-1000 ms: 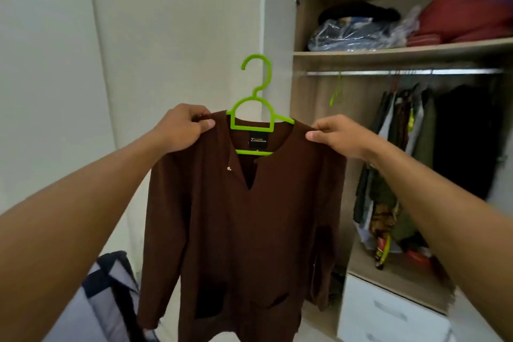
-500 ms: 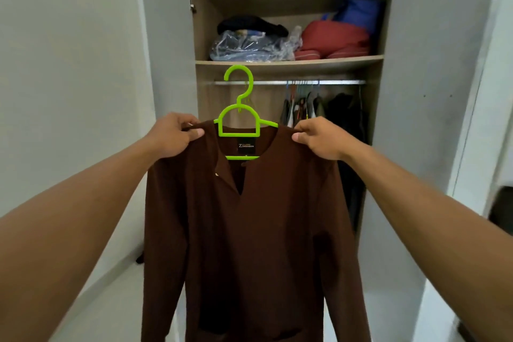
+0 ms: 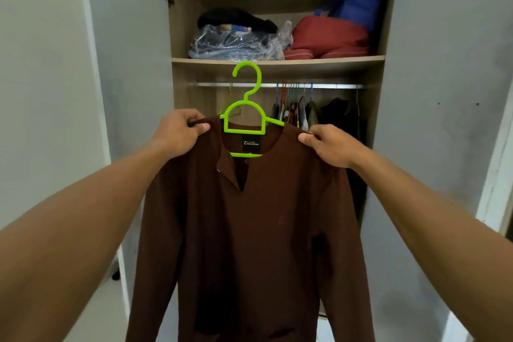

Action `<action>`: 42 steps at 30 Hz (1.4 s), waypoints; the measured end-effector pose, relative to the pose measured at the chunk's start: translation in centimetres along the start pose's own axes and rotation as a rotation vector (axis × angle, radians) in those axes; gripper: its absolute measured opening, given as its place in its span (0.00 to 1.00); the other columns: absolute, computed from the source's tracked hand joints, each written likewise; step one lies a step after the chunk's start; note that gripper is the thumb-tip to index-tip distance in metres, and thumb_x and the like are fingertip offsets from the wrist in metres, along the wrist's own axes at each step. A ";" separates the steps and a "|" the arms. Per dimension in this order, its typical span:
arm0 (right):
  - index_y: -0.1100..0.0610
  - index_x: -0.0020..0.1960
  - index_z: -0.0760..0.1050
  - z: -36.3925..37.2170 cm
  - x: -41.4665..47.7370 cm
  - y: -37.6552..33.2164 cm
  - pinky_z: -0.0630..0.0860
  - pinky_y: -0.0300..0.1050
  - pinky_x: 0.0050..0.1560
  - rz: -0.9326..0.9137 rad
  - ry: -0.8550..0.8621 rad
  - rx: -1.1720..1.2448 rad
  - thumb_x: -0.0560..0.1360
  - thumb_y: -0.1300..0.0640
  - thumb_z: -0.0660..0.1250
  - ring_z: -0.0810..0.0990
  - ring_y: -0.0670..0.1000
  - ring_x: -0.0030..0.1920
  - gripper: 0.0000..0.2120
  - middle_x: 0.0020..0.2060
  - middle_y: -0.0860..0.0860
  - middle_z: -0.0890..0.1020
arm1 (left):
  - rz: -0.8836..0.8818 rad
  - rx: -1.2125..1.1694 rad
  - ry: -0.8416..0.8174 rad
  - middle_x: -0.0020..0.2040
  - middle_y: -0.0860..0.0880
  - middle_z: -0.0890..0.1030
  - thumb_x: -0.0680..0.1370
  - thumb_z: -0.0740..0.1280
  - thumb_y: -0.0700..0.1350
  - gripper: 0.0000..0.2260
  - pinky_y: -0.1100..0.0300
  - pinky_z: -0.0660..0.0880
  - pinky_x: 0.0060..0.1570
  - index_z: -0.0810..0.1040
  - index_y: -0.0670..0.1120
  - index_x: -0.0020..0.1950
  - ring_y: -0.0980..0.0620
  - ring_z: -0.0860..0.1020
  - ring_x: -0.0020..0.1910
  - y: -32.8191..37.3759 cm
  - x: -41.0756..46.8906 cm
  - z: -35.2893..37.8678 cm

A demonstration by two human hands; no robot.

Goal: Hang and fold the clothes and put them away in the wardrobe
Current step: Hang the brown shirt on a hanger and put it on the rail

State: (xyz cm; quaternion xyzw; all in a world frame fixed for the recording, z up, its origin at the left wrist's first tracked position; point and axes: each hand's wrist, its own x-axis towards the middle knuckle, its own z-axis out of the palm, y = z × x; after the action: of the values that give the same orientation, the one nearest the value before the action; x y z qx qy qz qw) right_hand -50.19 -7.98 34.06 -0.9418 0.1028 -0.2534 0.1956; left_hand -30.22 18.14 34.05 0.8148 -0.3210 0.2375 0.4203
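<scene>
Wood-grain wardrobe (image 3: 183, 36) open, left hand (image 3: 177, 133) and right hand (image 3: 330, 144) pinching brown shirt (image 3: 249, 230) shoulders, curved green plastic hanger (image 3: 247, 108).

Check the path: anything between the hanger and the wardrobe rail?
Nothing visible. The doors stand open, and the hanger with the shirt is held in front of the rail's left stretch, which carries only a thin spare hanger. The hung clothes crowd the rail's middle and right.
</scene>
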 end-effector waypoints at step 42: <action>0.54 0.30 0.64 11.0 29.5 8.6 0.62 0.47 0.33 0.052 0.296 0.198 0.82 0.54 0.63 0.71 0.50 0.28 0.22 0.25 0.49 0.68 | -0.452 -0.545 -0.539 0.74 0.39 0.69 0.80 0.59 0.65 0.32 0.34 0.76 0.57 0.65 0.46 0.77 0.33 0.67 0.72 -4.5 30.2 24.9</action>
State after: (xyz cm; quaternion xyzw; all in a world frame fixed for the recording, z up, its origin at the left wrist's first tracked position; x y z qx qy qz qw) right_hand -20.28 -20.93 34.57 -0.8674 0.1292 -0.3930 0.2767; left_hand -3.49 -10.52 38.16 0.7567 -0.2837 -0.1745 0.5626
